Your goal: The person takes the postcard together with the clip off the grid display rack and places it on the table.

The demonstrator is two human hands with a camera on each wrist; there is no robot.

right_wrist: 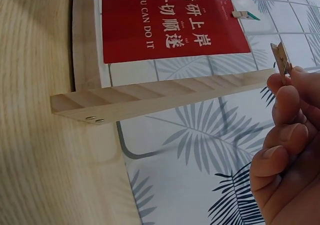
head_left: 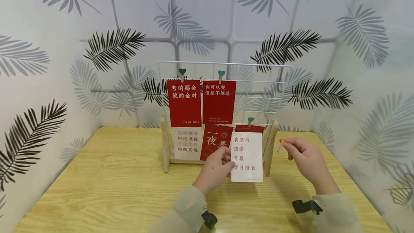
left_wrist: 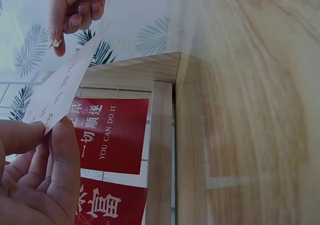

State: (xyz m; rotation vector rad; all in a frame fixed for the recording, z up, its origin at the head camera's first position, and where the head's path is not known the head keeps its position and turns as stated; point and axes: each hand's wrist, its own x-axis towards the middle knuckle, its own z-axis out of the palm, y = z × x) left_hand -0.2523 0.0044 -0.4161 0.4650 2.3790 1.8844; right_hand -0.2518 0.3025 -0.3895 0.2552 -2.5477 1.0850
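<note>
My left hand (head_left: 216, 170) pinches a white card (head_left: 247, 161) with red writing by its left edge. The card stands upright in front of the rack's lower right part and partly covers a red card (head_left: 249, 128) behind it. To the right of the rack, my right hand (head_left: 307, 159) pinches a small wooden clothespin (right_wrist: 281, 60) with an orange top between thumb and forefinger. Both the white card and the clothespin are apart from each other. In the right wrist view the red card (right_wrist: 170, 25) hangs beside the wooden foot.
A white wire rack (head_left: 258, 98) in a wooden stand (head_left: 272, 146) stands on the wood-grain table (head_left: 106, 190). Two red cards, one left (head_left: 184, 107) and one right (head_left: 219, 103), hang from heart-topped clips. Below are a white card (head_left: 187, 146) and another red card (head_left: 210, 143).
</note>
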